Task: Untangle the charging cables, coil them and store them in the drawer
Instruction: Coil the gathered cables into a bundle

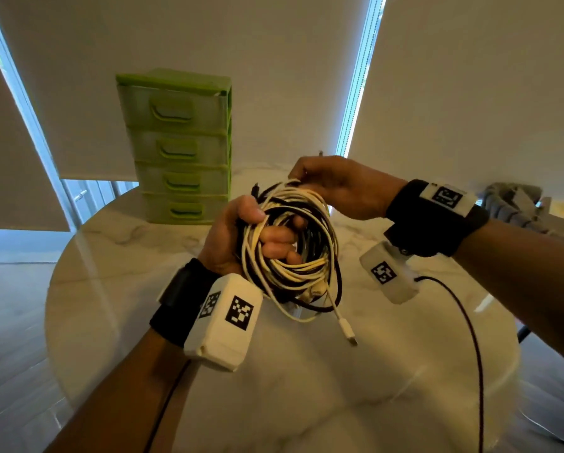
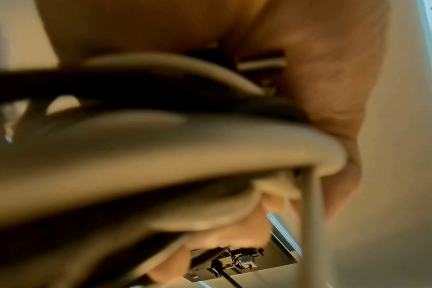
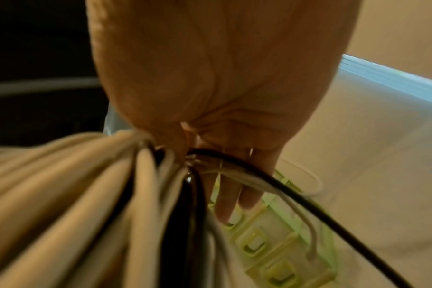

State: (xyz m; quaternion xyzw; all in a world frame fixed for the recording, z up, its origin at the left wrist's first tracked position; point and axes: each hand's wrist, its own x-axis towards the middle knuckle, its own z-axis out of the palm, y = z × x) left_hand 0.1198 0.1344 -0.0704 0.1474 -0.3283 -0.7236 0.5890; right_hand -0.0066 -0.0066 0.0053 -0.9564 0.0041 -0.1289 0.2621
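Note:
A coil of white and black charging cables (image 1: 293, 250) hangs in the air above the marble table (image 1: 388, 371). My left hand (image 1: 257, 237) grips its left side, fingers curled through the loops. At the top of the coil my right hand (image 1: 333, 188) pinches several strands. One white plug end (image 1: 347, 331) dangles below the coil. In the right wrist view the cables (image 3: 86, 204) bunch under my right hand (image 3: 210, 97), with fingertips (image 3: 231, 206) reaching past them. The left wrist view shows only blurred cables (image 2: 160, 146) close up. A green drawer unit (image 1: 179, 148) stands behind, all drawers closed.
The drawer unit (image 3: 271, 253) has several stacked drawers with green handles and sits at the table's far left. A grey object (image 1: 516, 204) lies at the far right edge. Thin dark wires (image 1: 470, 338) run from my wrist cameras across the table. Window blinds are behind.

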